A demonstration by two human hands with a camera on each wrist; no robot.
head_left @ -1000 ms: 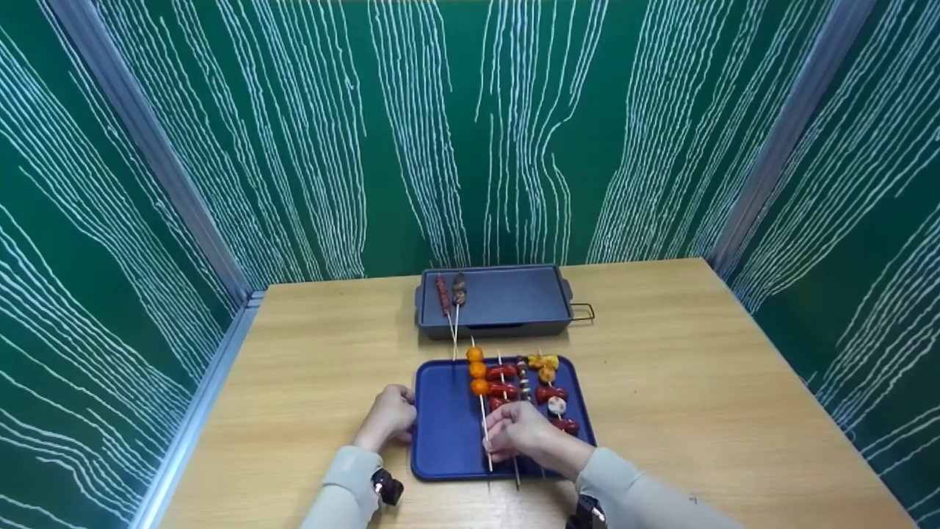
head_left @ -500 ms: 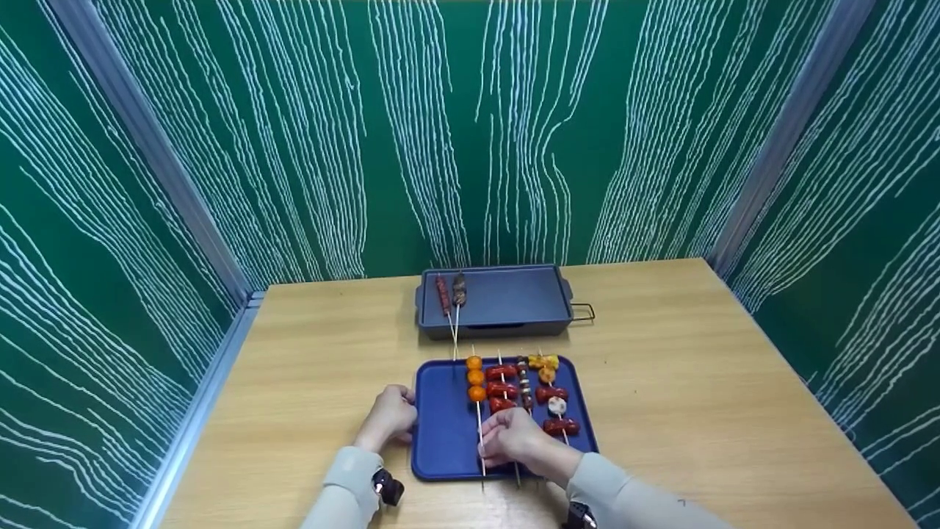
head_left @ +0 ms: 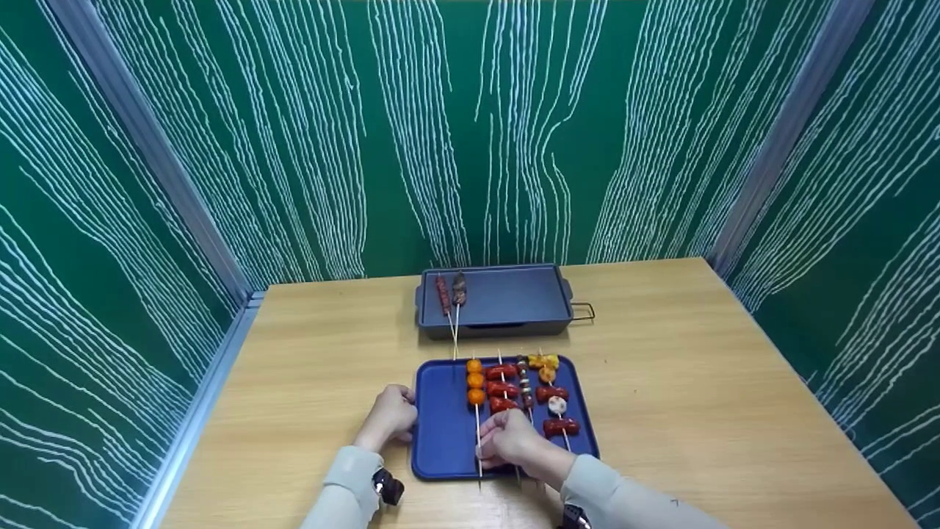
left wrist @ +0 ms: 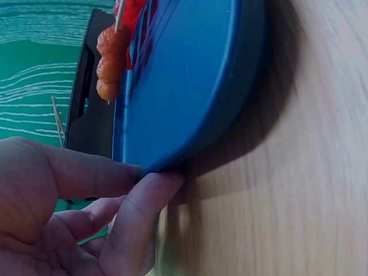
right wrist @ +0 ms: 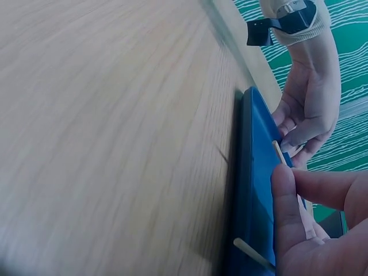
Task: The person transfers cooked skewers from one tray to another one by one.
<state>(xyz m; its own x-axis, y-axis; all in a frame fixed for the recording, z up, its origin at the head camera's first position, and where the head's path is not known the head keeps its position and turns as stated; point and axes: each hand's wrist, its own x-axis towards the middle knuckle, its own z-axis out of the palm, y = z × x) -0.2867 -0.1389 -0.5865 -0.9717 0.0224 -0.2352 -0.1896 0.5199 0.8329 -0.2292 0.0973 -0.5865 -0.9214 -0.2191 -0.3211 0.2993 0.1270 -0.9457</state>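
Note:
My left hand (head_left: pixel 391 416) pinches the left rim of the blue tray (head_left: pixel 444 426) between thumb and forefinger, as the left wrist view shows. With thumb and fingertips, my right hand (head_left: pixel 510 439) grips the stick of a skewer of orange balls (head_left: pixel 476 382) over the tray's middle. Whether that skewer touches the tray, I cannot tell. Just right of it lies a skewer of red pieces (head_left: pixel 502 389), its lower part hidden by my right hand. A thin skewer of small dark and pale pieces (head_left: pixel 525 383) and a mixed skewer with corn (head_left: pixel 557 405) lie farther right.
Behind the tray stands a dark grey grill pan (head_left: pixel 514 294) with a wire handle (head_left: pixel 584 311) on its right. A reddish meat skewer (head_left: pixel 443 295) and a brown meat skewer (head_left: pixel 459 289) lie on its left part, their sticks reaching over the front edge. Wooden table (head_left: pixel 675 397) surrounds both.
My right hand has drawn the orange-ball skewer toward me and slightly left, so its balls now sit within the tray's far edge. My left hand has stayed on the rim.

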